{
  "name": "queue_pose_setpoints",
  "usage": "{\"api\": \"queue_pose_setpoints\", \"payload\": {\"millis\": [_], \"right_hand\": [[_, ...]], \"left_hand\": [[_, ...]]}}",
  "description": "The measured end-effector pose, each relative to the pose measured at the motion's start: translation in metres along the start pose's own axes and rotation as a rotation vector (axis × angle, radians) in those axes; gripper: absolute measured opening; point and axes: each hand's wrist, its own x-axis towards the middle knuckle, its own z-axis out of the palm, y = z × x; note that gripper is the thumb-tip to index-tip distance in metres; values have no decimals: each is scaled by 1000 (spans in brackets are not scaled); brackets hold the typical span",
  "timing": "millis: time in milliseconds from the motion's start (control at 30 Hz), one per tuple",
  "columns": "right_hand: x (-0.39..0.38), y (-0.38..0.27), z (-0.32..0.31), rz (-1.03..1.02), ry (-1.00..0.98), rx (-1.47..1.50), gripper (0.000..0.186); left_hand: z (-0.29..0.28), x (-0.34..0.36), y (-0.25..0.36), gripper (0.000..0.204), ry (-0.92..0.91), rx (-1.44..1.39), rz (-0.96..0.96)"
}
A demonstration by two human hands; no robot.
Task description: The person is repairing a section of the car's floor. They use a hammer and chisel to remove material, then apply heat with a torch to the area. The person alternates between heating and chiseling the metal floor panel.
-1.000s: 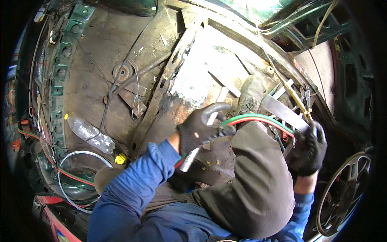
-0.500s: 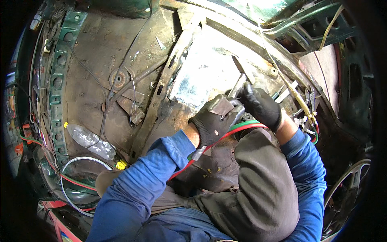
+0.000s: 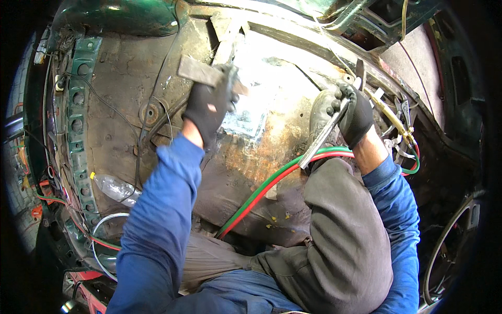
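Note:
My left hand (image 3: 206, 107), in a black glove, is raised over the rusty metal floor with its fingers closed round a flat brownish strip (image 3: 198, 71). Motion blurs the strip and fingers slightly. To the right, my gloved right hand (image 3: 356, 115) grips a long grey metal bar-shaped tool (image 3: 325, 135), slanting from lower left to upper right. A dark flat tip shows beyond that hand; the tool's exact kind is unclear. Between the hands lies a brightly lit bare metal patch (image 3: 246, 118) on the floor.
Green and red twin hoses (image 3: 261, 189) cross before my knee. A brass torch (image 3: 389, 118) and locking pliers (image 3: 405, 112) lie at right. A clear plastic bottle (image 3: 115, 188), black cable (image 3: 138, 157) and round disc (image 3: 151, 114) are at left.
My hands have moved apart: the left went left and away with the strip, the right shifted slightly right with the bar-shaped tool. The view has shifted a little.

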Motion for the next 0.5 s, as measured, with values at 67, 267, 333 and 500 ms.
{"api": "queue_pose_setpoints", "payload": {"millis": [67, 267, 333, 500], "right_hand": [[3, -1, 4, -26, -5, -11, 18], [-29, -7, 30, 169, -92, -234, 26], [-30, 5, 20, 153, -64, -453, 17], [-24, -1, 16, 93, -186, -616, 15]], "left_hand": [[-16, 37, -8, 31, 86, -3, 39], [-7, 95, -30, 30, 222, 395, 249], [21, 88, -27, 31, 197, 638, 241], [77, 76, -48, 22, 97, 945, 452]]}}
